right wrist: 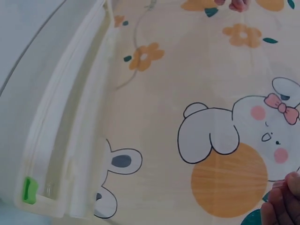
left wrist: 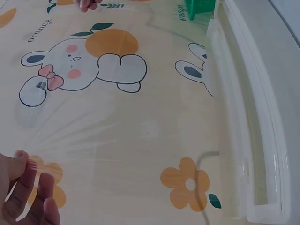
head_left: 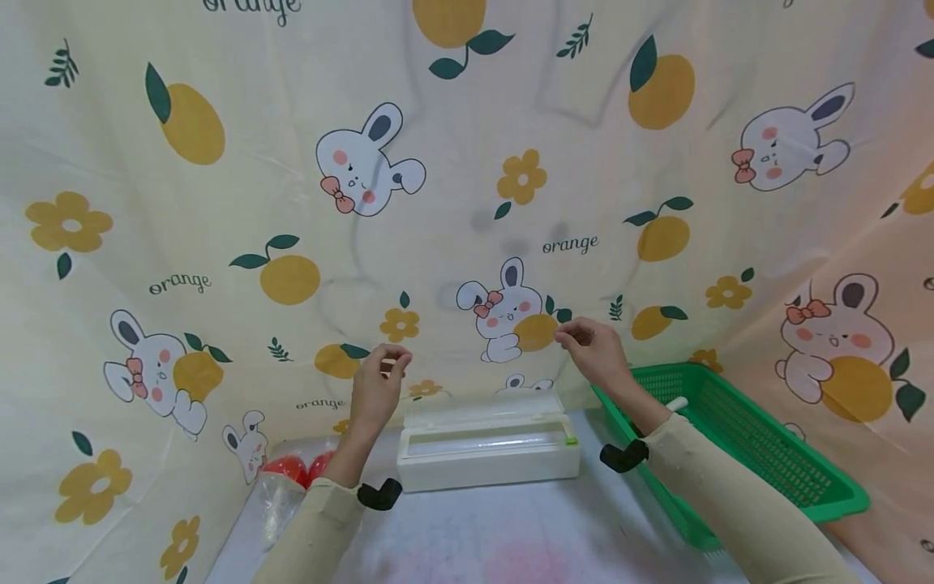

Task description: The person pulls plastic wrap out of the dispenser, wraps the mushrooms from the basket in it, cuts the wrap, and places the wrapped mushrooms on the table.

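A sheet of clear cling film stretches upward from a white dispenser box, its creases fanning out from the left fingertips. My left hand pinches one upper corner of the film between thumb and forefinger, the other fingers loosely bent. At the opposite corner my right hand pinches the film too, with its fingertips at the lower right of the right wrist view. Behind the box opening its lid stands raised. A green slider sits at one end of the box.
A green basket stands at the right, close to my right forearm, with a white handle inside. Red items in clear plastic lie at the left. A patterned cloth hangs behind the white table.
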### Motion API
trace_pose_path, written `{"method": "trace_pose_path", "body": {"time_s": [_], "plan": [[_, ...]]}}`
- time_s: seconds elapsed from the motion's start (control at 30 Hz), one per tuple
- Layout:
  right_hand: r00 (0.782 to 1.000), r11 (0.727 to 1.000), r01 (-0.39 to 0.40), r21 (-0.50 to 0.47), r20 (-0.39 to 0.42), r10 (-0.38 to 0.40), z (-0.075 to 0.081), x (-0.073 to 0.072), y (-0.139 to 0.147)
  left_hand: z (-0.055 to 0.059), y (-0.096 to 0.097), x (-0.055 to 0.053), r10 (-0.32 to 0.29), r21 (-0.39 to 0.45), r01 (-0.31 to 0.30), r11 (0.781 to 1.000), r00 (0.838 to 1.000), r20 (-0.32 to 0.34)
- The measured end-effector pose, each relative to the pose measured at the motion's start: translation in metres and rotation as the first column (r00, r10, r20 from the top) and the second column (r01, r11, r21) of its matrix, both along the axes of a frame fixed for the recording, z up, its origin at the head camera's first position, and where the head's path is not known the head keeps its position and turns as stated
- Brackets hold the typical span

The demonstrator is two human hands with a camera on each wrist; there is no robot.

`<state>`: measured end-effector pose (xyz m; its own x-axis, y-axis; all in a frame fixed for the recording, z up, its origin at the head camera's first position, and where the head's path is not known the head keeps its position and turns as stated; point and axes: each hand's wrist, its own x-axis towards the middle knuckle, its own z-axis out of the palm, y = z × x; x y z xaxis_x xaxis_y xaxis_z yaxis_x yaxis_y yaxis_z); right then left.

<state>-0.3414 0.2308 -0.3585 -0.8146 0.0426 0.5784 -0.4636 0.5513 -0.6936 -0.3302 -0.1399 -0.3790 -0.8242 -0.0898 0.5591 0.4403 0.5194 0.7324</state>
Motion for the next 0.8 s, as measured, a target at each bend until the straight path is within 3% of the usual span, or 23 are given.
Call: {"method": "trace_pose_path", "body": {"time_s": [0.43,0.8], "plan": [[0.996,0.998,0.034,-0.051,-0.084,-0.039,0.006,0.002,-0.005,0.011,0.003,0.004,0.012,0.017,-0.011,1.000,0.998,-0.065],[0.991,0.997,0.015,-0.075,-0.130,-0.025,0.010,0.010,-0.006,0.015,0.001,0.012,-0.004,0.049,0.009,0.999,0.994,-0.106]]}}
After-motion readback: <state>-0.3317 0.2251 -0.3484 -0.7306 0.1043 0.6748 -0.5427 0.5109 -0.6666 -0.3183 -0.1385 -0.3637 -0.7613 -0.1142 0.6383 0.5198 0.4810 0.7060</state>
